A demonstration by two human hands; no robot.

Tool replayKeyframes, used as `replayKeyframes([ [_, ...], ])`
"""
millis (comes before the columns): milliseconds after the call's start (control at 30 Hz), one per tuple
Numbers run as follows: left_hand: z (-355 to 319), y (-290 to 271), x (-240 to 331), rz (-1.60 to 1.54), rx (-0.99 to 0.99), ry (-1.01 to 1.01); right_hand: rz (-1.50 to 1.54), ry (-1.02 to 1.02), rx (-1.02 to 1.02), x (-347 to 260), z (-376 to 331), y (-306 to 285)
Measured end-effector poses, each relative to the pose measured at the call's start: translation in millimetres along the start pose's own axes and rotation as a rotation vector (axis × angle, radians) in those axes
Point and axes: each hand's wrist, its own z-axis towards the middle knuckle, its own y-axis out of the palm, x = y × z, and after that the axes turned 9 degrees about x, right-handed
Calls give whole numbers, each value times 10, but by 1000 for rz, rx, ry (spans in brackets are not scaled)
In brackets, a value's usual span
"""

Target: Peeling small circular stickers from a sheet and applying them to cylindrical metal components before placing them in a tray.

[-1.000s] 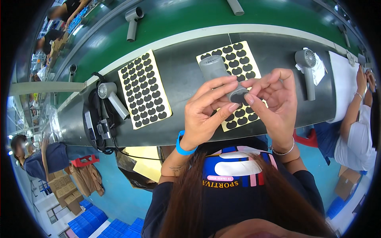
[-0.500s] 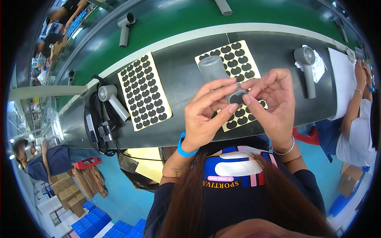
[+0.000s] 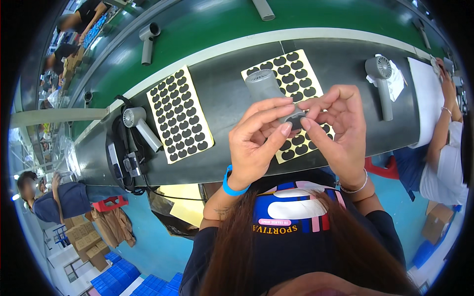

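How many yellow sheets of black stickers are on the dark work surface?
2: one sticker sheet lies left of the hands, beside a grey hair dryer; the other sheet lies partly hidden under the hands. Others may be hidden.

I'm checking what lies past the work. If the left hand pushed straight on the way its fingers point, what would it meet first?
Probably the right hand: the left hand points across the grey hair dryer both hold, fingertips almost meeting; depth is hard to judge.

Room, as I see it: dark grey counter [image 3: 227,106] beside a green conveyor belt [image 3: 212,29]; blue floor [image 3: 148,246]; stacked cardboard boxes [image 3: 81,239]; blue crates [image 3: 118,276]; bright overhead light.
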Motion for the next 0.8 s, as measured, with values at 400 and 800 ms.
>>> replayKeyframes([
  [400,-20,23,0,53,25,8,-250,-221,34,40,-35,-16],
  [800,0,-93,44,10,44,0,-617,-424,174,-58,65,-34],
])
